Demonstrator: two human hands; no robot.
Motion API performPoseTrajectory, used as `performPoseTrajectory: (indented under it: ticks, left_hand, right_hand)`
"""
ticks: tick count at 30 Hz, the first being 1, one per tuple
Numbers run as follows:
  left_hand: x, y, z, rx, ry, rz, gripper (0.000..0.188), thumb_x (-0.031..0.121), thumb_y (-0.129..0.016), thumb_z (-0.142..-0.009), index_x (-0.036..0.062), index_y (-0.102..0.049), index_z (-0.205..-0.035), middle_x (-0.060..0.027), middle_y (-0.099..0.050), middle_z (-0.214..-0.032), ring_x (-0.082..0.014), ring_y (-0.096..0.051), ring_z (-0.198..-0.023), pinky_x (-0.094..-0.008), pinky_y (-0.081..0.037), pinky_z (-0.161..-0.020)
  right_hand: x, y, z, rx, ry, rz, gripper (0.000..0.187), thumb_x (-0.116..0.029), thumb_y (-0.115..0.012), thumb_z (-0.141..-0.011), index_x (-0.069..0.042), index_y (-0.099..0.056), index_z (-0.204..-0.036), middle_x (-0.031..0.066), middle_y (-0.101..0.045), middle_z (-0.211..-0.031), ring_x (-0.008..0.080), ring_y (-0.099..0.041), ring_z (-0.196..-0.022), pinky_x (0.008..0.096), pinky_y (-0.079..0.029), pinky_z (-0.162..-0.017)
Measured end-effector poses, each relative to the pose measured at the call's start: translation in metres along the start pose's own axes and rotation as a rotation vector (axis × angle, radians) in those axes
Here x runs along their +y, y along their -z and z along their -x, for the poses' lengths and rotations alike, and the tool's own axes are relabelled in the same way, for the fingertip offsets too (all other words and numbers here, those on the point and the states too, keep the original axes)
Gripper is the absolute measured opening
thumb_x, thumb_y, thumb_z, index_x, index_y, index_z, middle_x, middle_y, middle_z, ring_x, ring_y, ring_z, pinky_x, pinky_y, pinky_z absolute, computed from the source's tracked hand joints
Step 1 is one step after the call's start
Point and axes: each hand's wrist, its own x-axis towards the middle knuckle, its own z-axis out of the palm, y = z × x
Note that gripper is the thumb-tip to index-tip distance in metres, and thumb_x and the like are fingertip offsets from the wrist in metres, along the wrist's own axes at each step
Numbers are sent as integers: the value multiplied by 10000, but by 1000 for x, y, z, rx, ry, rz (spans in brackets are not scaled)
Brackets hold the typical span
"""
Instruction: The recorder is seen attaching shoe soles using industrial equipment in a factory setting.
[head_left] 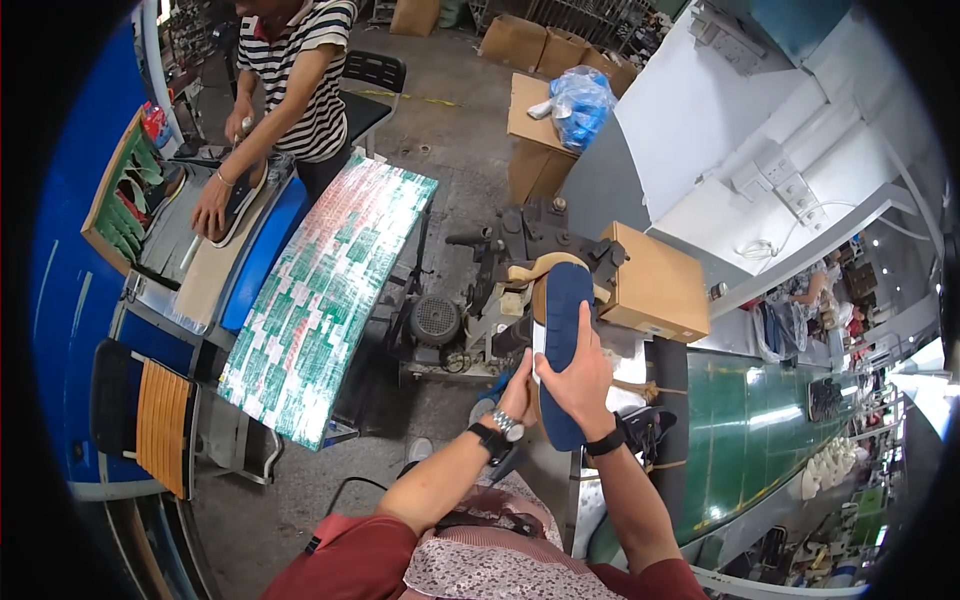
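A long dark blue shoe sole [564,335] with a white side edge stands almost upright before me, its flat face turned my way. My right hand [583,378] grips its lower right part, thumb across the face and index finger stretched up along it. At the lower left edge, my left hand [517,390] holds it, with most fingers hidden behind. The sole's upper end is up against or just in front of a dark bench machine [545,232] with a curved tan part [540,268]. Whether they touch, I cannot tell.
A motor [436,318] sits left of the sole. Further left is a green-and-white taped board [330,290]. Beyond it, a person in a striped shirt [300,80] handles a dark shoe [243,205]. A cardboard box [655,285] and green conveyor belt [745,425] lie right.
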Motion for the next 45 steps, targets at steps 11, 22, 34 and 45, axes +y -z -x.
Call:
performPoseTrajectory:
  ticks: [11,22,34,45]
  left_hand:
    - [-9,-6,-14,109,-184,73,728,655,-497,-1003,34,-575,-1375,-123,-665,-1285,-255,-653,-1142,-396,-519,-1018]
    - [0,43,120,231,133,-242,599,480,-414,-1077,24,-498,-1456,-159,-614,-1399,-300,-629,-1234,-436,-484,-1091]
    - [17,-33,202,436,111,-747,550,249,-694,-902,-133,-602,-1287,-183,-675,-1281,-302,-685,-1114,-422,-549,-968]
    - [-211,-127,-74,-125,27,-1311,657,102,-826,-814,45,-521,-1393,-48,-659,-1154,-145,-634,-1012,-281,-509,-890]
  right_hand:
    - [-8,13,19,84,30,-24,1134,-308,-829,-727,-36,-180,-1617,282,-589,-1286,441,-646,-1066,477,-543,-841]
    - [72,-20,61,-313,-873,-1915,572,-475,-509,-1059,-90,-486,-1482,106,-623,-1375,203,-600,-1244,369,-500,-1024]
    - [102,14,58,-44,-249,-1618,1170,-237,-821,-775,-3,-57,-1630,214,-183,-1663,276,-248,-1520,386,-254,-1222]
    - [306,162,378,448,-943,-354,1150,-107,-779,-658,-57,-146,-1616,274,-501,-1456,399,-561,-1312,419,-479,-1075]
